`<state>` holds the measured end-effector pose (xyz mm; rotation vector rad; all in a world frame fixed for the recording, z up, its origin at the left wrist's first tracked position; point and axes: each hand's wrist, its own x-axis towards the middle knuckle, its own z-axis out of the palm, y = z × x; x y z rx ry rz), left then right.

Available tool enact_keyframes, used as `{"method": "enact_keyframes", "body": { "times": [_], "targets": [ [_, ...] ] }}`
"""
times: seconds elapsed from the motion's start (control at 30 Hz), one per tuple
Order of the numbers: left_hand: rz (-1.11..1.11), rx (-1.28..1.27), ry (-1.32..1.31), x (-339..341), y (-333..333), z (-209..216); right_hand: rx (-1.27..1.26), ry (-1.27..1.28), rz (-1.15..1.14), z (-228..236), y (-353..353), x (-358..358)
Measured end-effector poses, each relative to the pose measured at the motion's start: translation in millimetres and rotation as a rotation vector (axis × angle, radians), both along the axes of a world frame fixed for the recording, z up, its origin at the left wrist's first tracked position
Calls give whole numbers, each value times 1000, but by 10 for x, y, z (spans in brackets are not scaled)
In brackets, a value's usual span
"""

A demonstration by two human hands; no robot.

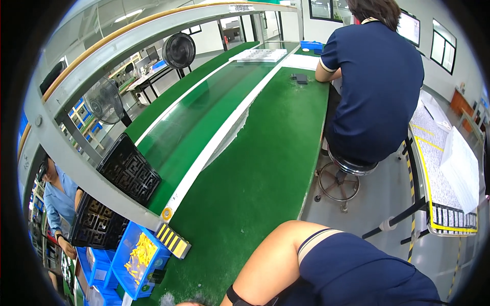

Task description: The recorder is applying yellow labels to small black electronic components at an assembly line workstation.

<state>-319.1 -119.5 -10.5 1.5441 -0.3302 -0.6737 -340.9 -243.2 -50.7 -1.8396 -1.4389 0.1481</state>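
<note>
My right arm (268,260), in a navy short sleeve, reaches in from the lower right over the green table (255,194). A black strap (237,297) circles it at the lower edge. Just left of the strap, a sliver of skin (190,304) shows, perhaps part of my right hand; its fingers are cut off by the frame. My left hand is out of sight. Nearest to that sliver, a blue bin (162,260) holds many small yellow pieces (142,253) and a clear bag. White smudges mark the tabletop beside it.
A grey frame post with a striped yellow-black foot (173,241) stands at the bin. Black lattice crates (127,171) lean behind. A co-worker (375,86) sits at the table's right edge near dark parts (300,78). White trays (259,55) lie farther back; a padded cart (449,168) stands right.
</note>
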Motion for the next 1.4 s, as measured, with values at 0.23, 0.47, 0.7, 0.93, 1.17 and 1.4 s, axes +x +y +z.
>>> {"method": "enact_keyframes", "body": {
  "times": [0.23, 0.47, 0.7, 0.93, 1.17, 1.4],
  "targets": [
    [-7, 15, -8, -10, -8, 58, 98, 112, 58, -112, 66, 77],
    [-34, 4, 53, -50, 50, 65, 20, 244, 124, -75, 72, 122],
    [-153, 29, -87, 16, 16, 114, -7, 291, 148, -96, 66, 154],
    [-171, 55, -100, 39, -1, 143, -15, 300, 190, -110, 72, 184],
    [-153, 83, -92, 28, -7, 134, -16, 297, 208, -132, 73, 201],
    [-161, 100, -146, 33, -3, 107, -26, 291, 196, -116, 57, 213]
  ]
}}
